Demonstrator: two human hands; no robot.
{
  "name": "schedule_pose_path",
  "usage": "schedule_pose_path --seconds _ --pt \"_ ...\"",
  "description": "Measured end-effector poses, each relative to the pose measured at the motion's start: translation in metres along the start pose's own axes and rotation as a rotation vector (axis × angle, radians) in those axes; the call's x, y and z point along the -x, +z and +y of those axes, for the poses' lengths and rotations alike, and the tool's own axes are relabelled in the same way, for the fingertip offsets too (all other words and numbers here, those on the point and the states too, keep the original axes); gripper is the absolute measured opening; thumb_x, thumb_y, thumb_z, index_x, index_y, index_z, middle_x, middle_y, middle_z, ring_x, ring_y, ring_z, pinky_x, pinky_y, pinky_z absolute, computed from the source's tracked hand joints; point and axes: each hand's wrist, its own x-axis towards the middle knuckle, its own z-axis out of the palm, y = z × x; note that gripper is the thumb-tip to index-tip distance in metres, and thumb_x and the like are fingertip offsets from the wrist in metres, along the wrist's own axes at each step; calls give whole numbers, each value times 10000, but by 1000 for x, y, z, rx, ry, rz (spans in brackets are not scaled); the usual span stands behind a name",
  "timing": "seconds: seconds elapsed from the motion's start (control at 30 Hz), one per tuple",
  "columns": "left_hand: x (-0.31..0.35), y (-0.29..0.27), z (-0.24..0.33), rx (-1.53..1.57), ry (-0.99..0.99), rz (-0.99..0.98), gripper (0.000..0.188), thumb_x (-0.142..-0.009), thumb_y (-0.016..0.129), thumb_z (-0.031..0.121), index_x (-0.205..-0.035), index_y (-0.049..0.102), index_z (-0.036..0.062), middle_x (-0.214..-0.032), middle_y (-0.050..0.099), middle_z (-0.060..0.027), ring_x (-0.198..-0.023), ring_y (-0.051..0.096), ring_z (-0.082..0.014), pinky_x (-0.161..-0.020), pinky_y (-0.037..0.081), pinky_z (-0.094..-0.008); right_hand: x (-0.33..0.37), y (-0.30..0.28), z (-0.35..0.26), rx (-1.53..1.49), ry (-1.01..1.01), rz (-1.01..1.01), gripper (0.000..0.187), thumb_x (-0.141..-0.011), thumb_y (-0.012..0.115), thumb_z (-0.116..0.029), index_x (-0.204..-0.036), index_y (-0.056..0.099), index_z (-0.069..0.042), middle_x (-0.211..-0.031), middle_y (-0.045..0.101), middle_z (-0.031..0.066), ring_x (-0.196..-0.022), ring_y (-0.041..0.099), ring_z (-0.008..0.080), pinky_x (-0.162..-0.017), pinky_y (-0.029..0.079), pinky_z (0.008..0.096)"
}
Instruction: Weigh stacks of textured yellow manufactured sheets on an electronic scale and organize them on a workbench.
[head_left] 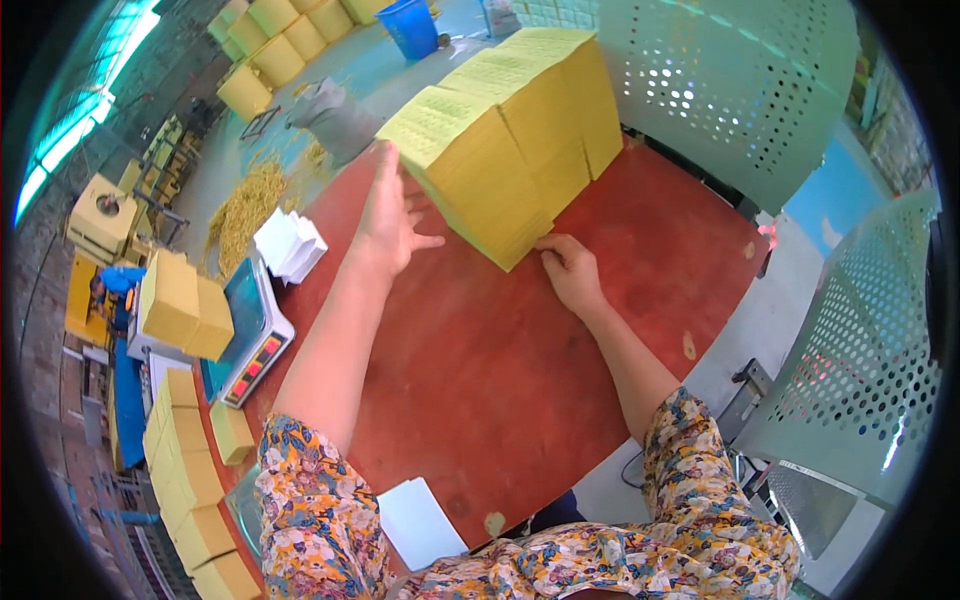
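A tall stack of yellow paper (490,180) stands at the far side of the red table (450,370), made of blocks set side by side. The sheets on its top face carry rows of small marks. Beside the stack's left side is my left hand (388,220), open, fingers and thumb spread; its fingertips lie close to the paper, and whether they press on it I cannot tell. My right hand (572,272) is closed, with thumb and forefinger pinching at the bottom edge of the stack's near face. The other right fingers curl under and are partly hidden.
Green perforated metal panels (720,90) (860,370) flank the table's right. On the left sit a digital scale (255,345), folded white paper (290,245) and yellow blocks (185,460). White sheets (420,525) lie at the near edge. Beyond are a grey sack (330,120) and a blue bin (408,28).
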Motion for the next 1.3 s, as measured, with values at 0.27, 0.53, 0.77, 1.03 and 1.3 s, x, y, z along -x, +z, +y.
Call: schedule_pose_path --seconds 0.27,0.53,0.77,1.03,1.3 --pt "180 -130 -42 -355 -49 -306 703 -916 612 489 -1412 431 25 -1402 487 -126 -1307 446 -241 -983 465 -421 16 4 -16 385 11 -14 172 -916 593 -97 -1015 697 -2 -993 709 106 -927 659 205 -864 507 333" --pt "399 -364 -84 -102 -94 26 598 -942 598 439 -1341 501 4 -1273 567 -141 -1115 588 -211 -900 499 -348 157 172 -269 -267 47 -435 188 -936 503 -31 -1035 657 12 -1013 648 65 -931 592 139 -845 473 282" --pt "498 -513 -171 -372 31 411 463 -937 617 322 -1269 567 4 -1238 620 -110 -1096 610 -187 -916 493 -326 337 290 -369 -561 55 -966 183 -901 533 -19 -1036 648 25 -1011 651 86 -927 585 144 -829 462 280" --pt "534 -633 -258 -770 74 952 447 -917 609 349 -1187 628 -6 -1160 670 -162 -1065 644 -244 -921 493 -347 482 361 -381 -632 442 -1284 222 -914 490 37 -1095 619 24 -1041 666 89 -960 608 148 -886 483 294" --pt "416 -794 -232 -1263 325 965 417 -917 514 344 -1119 604 -10 -1208 602 -180 -1140 562 -342 -956 452 -446 551 439 -410 -472 433 -1336 188 -942 569 -34 -1108 641 16 -1006 663 61 -941 597 109 -852 482 262"
